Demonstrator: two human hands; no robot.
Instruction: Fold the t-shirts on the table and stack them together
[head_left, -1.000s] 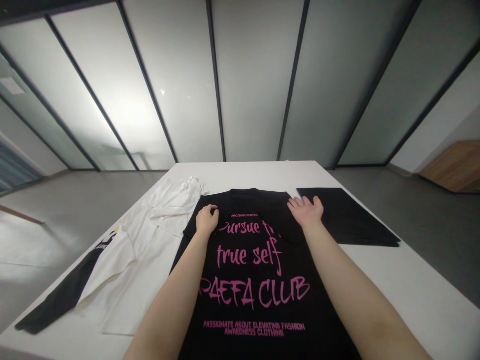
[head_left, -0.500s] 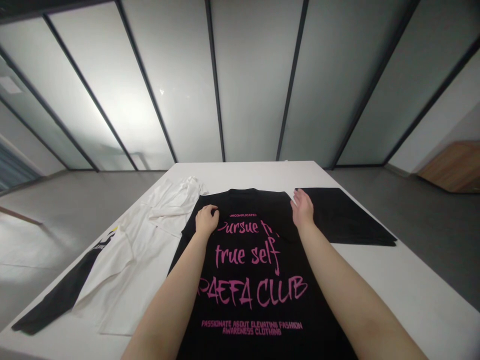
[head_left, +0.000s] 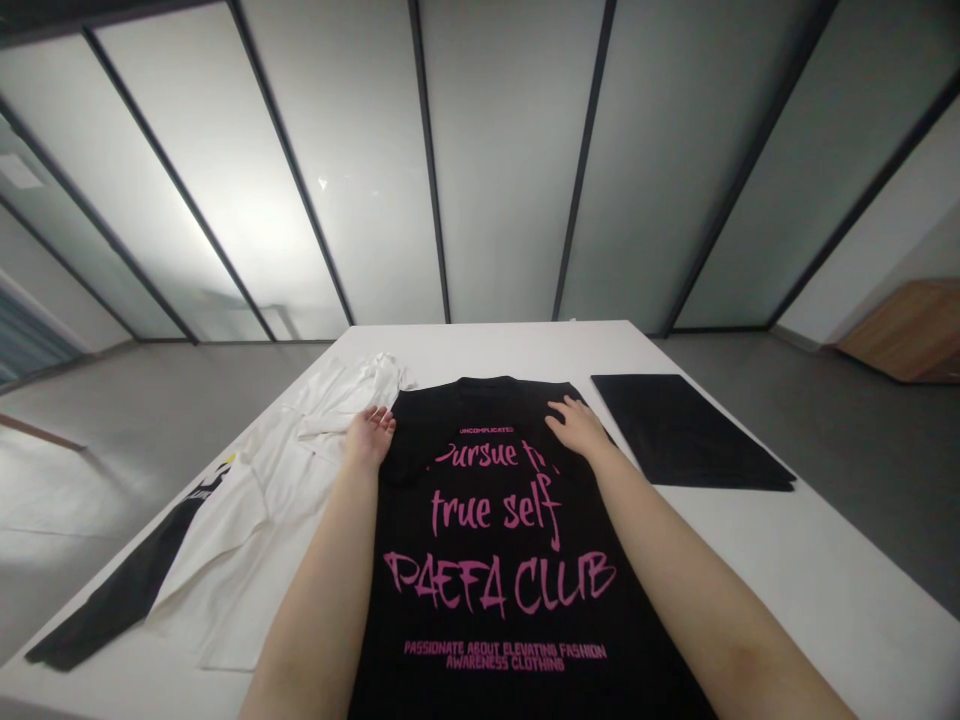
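A black T-shirt (head_left: 487,540) with pink lettering lies face up in front of me, its collar at the far end. Dark fabric covers both ends of the upper pink line, like sleeves turned inward. My left hand (head_left: 370,437) is at the shirt's left shoulder edge, palm turned toward the shirt, fingers loosely curled and apart. Over the right shoulder area, my right hand (head_left: 577,425) rests palm down with its fingers spread on the fabric. My left forearm hides part of the shirt's left edge.
The clothes lie on a white table (head_left: 487,345). Left of the shirt, a rumpled white garment (head_left: 300,470) partly covers a dark one (head_left: 124,590). A flat folded black garment (head_left: 690,430) lies at the right. Frosted glass panels (head_left: 502,170) stand behind.
My left hand has moved left from the shirt's front to its edge and turned its palm. My right hand has shifted from the right edge inward onto the fabric.
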